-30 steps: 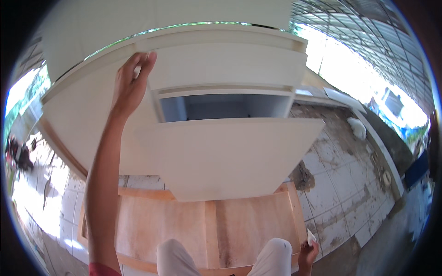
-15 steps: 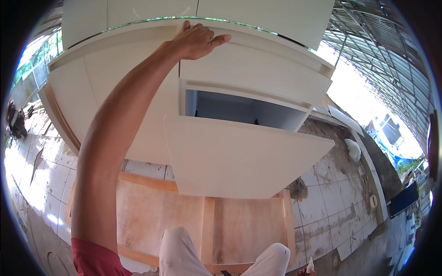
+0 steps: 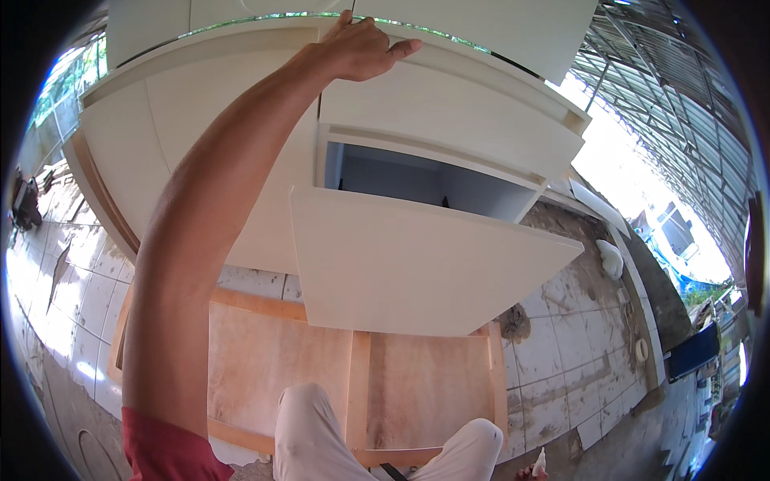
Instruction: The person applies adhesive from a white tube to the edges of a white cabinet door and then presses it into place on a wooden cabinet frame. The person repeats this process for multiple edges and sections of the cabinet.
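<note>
My left hand (image 3: 361,50) reaches up to the top edge of a white cabinet (image 3: 233,104). Its fingers hook over that edge, and the thumb sticks out to the right. Below it a drawer stands pulled out, its wide white front (image 3: 433,264) tilted in view and its grey-blue inside (image 3: 393,178) partly showing. Only a bit of my right hand (image 3: 525,474) shows at the lower edge. It is closed on a small white pointed nozzle (image 3: 541,460); whatever lies below the nozzle is out of view.
A wooden frame with panels (image 3: 361,393) lies on the floor between my knees and the cabinet. Dirty white tiles (image 3: 561,385) spread to the right, with a white bag (image 3: 610,259) and a roll of tape (image 3: 642,350). A dark blue box (image 3: 693,353) sits farther right.
The view has tilted a little, so the cabinet, drawer and left hand appear higher. More of the right hand and the white nozzle shows. The drawer looks equally far out.
</note>
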Tool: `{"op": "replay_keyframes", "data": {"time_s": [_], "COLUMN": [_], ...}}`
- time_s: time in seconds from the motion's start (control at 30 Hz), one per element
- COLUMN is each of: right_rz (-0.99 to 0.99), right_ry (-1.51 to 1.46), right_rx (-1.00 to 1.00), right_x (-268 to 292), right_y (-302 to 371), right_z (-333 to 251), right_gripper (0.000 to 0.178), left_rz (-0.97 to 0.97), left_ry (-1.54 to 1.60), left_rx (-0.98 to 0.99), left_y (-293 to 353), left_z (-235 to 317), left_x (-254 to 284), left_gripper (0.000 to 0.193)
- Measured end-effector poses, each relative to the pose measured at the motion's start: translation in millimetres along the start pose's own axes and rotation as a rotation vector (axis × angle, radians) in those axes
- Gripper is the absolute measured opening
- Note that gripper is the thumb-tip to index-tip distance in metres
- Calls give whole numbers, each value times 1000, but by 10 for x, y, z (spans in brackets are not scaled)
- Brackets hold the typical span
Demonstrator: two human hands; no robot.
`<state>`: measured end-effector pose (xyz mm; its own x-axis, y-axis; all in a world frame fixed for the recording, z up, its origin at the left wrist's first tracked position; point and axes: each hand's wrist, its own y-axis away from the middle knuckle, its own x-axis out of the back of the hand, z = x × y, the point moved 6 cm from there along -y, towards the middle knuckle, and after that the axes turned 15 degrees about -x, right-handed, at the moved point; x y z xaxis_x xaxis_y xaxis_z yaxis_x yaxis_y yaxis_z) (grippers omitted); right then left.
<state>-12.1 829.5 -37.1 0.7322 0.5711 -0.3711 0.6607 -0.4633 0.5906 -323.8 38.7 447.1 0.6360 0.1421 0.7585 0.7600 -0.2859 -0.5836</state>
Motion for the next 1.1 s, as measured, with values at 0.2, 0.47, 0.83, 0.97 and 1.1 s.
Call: {"op": "replay_keyframes", "data": {"time_s": [0.2, 0.47, 0.83, 0.97, 1.1], "right_rz": [-1, -251, -403, -636, -743], "right_ry": [-47, -223, -99, 53, 111], "right_rx": [-8, 200, 261, 467, 435], "right_x": [-36, 37, -2099, -3121, -3685], "right_y": [-52, -445, 734, 1760, 2635], "right_z": [-55, -339, -479, -325, 95], "right_gripper": [26, 25, 23, 22, 22], "left_rz": [-79, -509, 192, 764, 759], "left_ry": [60, 397, 696, 584, 322], "left_rx": [28, -12, 39, 122, -94], "left_y": [28, 428, 1121, 1825, 2544], "left_z": [32, 639, 742, 899, 2114], "left_x": [177, 1085, 1892, 2355, 1869], "left_gripper": [91, 77, 88, 45, 36]}}
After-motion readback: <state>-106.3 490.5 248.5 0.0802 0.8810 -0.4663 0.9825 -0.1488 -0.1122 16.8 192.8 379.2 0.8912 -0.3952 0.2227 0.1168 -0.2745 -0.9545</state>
